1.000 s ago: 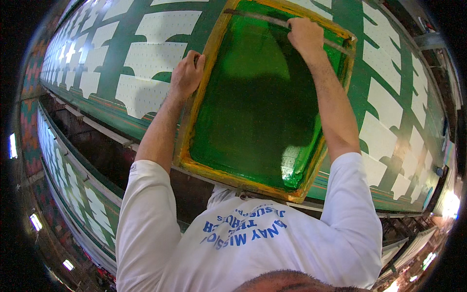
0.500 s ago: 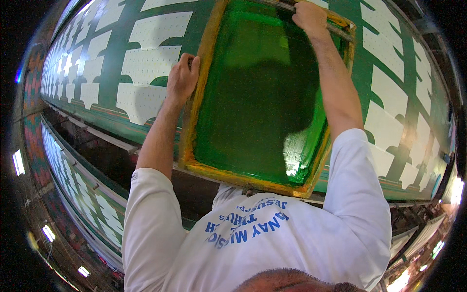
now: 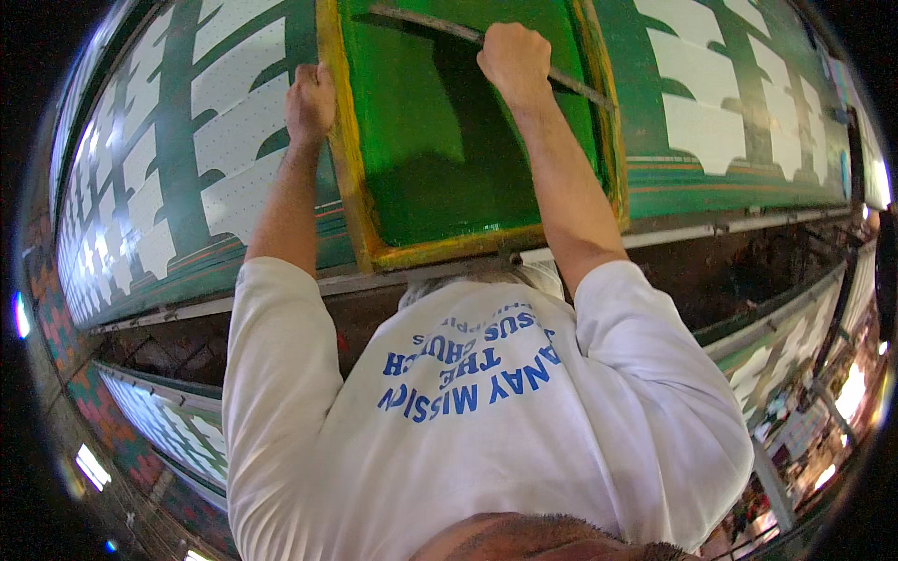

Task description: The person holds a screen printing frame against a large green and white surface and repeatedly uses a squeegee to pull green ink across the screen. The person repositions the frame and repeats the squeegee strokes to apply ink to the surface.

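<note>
A screen-printing frame (image 3: pixel 449 251) with a yellowish, stained rim lies on the long green table in front of me. Its mesh (image 3: pixel 421 192) is green and wet-looking, and its far end is cut off by the picture's upper edge. Across the inside of the frame runs a long, thin squeegee (image 3: pixel 577 88), slanting down to the right. My right hand (image 3: pixel 517 61) is closed around the squeegee's middle. At the frame's left side, my left hand (image 3: pixel 311 103) has its fingers curled against the outer edge; its fingertips are partly hidden.
White cut fabric pieces (image 3: pixel 238 93) lie in rows on the green table (image 3: pixel 178 103), left and right of the frame. A pale rail (image 3: pixel 748 224) runs along the table's near edge. Behind me stands another table (image 3: pixel 173 421) with similar pieces.
The squeegee, held in my right hand, has come from the frame's far end toward me. My left hand stays at the frame's left edge. The whole view has shifted and turned.
</note>
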A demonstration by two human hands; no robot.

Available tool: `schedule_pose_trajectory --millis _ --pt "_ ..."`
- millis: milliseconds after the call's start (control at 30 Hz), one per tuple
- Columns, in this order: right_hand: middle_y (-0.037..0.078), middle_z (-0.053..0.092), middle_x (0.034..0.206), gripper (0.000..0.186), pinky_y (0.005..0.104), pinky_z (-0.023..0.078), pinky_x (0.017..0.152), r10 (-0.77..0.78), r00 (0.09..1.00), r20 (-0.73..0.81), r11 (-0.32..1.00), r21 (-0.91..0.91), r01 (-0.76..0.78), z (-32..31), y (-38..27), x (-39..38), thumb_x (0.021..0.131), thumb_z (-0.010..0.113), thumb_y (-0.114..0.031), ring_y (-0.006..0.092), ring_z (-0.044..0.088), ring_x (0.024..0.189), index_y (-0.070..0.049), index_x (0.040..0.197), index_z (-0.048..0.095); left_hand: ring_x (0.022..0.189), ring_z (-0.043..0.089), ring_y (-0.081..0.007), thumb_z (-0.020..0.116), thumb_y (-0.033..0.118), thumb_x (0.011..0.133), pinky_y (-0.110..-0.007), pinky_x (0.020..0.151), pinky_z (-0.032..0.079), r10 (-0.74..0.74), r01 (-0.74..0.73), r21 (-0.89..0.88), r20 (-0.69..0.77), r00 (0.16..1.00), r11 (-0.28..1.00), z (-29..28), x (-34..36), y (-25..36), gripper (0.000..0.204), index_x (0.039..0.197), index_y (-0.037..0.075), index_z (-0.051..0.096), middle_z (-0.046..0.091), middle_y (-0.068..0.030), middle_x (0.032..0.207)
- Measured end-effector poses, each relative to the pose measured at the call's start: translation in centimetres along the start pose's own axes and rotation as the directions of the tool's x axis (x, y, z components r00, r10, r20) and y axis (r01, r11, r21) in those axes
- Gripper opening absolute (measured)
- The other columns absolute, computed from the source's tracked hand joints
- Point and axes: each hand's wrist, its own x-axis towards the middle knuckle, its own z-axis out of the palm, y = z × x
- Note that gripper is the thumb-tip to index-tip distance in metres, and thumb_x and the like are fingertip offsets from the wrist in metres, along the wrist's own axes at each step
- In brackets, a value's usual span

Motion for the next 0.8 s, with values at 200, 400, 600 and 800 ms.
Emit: schedule_pose_trajectory --millis 200,400,600,800 --pt "0.019 0.075 0.085 0.018 0.0496 0.060 0.068 0.084 0.986 0.146 0.996 -0.002 -0.084 -1.0 0.1 -12.1 0.080 0.072 -0.014 0.0393 0.075 0.078 -0.006 0.095 0.078 0.116 0.065 -0.0455 0.044 0.052 0.105 -0.054 0.098 0.050 0.011 -0.012 0.032 0.022 1.000 0.999 -0.1 0.1 0.2 0.052 0.128 0.009 0.061 0.070 -0.0243 0.122" --pt "0.013 0.076 0.094 0.034 0.0476 0.060 0.073 -0.093 0.972 0.214 0.995 0.046 0.085 -1.5 -0.1 -21.0 0.079 0.068 -0.007 0.0344 0.075 0.085 -0.012 0.111 0.078 0.123 0.063 -0.0447 0.041 0.055 0.105 -0.056 0.102 0.048 -0.048 0.046 0.030 0.061 0.997 0.998 0.9 0.8 -0.6 0.056 0.132 0.009 0.058 0.067 -0.0219 0.132" --pt "0.009 0.076 0.109 0.043 0.0441 0.060 0.079 -0.197 0.947 0.254 0.980 0.087 0.181 -2.0 -0.1 -24.2 0.076 0.067 0.000 0.0312 0.074 0.096 -0.013 0.116 0.076 0.120 0.063 -0.0515 0.039 0.054 0.106 -0.060 0.103 0.049 -0.094 0.085 0.077 0.116 0.989 0.993 2.7 3.4 -1.8 0.060 0.136 0.002 0.048 0.065 -0.0309 0.132" --pt "0.010 0.076 0.107 0.044 0.0459 0.059 0.081 -0.319 0.902 0.292 0.947 0.073 0.311 -3.7 1.0 -22.1 0.075 0.069 -0.003 0.0322 0.073 0.096 -0.014 0.117 0.076 0.124 0.063 -0.0472 0.041 0.053 0.105 -0.058 0.104 0.049 -0.102 0.098 0.105 0.030 0.994 0.990 2.1 1.5 -0.5 0.056 0.136 0.007 0.053 0.066 -0.0277 0.132"
